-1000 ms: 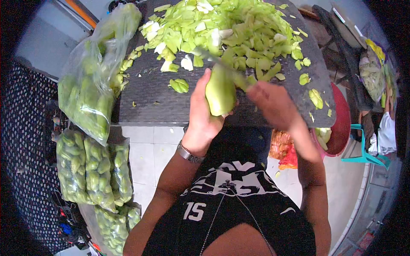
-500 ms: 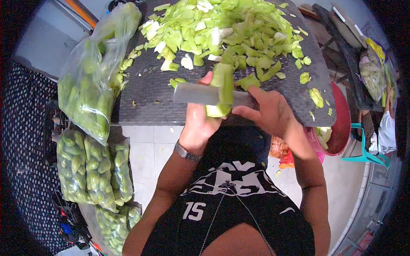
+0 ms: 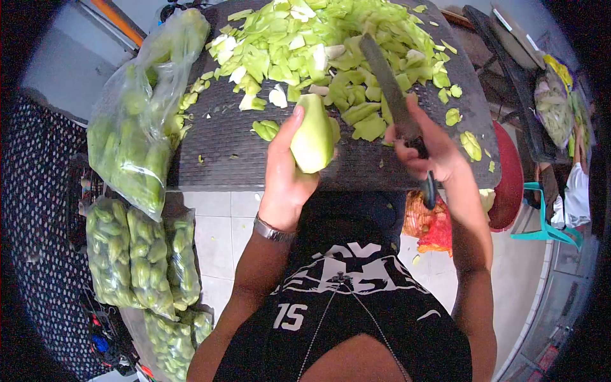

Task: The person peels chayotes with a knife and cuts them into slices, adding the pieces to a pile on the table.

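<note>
My left hand point(image 3: 285, 169), with a metal watch at the wrist, is closed round a peeled, pale green oblong fruit point(image 3: 312, 137) above the near part of the dark table. Its thumb lies along the fruit's left side. On the right, my right hand point(image 3: 429, 140) grips the black handle of a large knife point(image 3: 389, 83). The blade points up and away, over a big heap of green peelings point(image 3: 337, 54), apart from the fruit. Some loose peelings lie on the table between the two hands.
A clear plastic bag of green produce point(image 3: 127, 140) leans at the table's point(image 3: 216, 159) left edge. Several filled bags point(image 3: 149, 248) stand below it on the floor. To the right are a red tub point(image 3: 507, 184), a red net sack point(image 3: 436, 232) and a turquoise stool point(image 3: 544, 232).
The knife has left the fruit and swung right, its blade now pointing away. A long strip of peel is off the fruit. My left hand holds the fruit more upright, slightly further left.
</note>
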